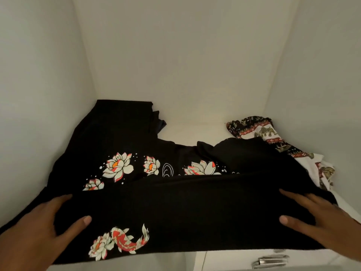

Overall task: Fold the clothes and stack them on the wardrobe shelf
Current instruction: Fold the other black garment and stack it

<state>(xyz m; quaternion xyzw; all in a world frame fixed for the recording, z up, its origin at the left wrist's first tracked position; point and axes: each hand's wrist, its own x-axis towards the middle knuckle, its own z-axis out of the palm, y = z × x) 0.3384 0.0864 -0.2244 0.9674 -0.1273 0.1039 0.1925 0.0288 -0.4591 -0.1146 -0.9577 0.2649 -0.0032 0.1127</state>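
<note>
Folding step: black tee (175, 208) w/ koi print lies on wardrobe shelf (195, 132), both hands flat, fingers spread – left hand (45, 227), right hand (320, 222) – on front fold. Next prob: fold sides in, neat stack.

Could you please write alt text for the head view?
Two hands, the left hand and the right hand, lie on a black flowered garment being folded on a white wardrobe shelf. An elephant-print cloth lies at the back right, and a metal handle shows below.
</note>
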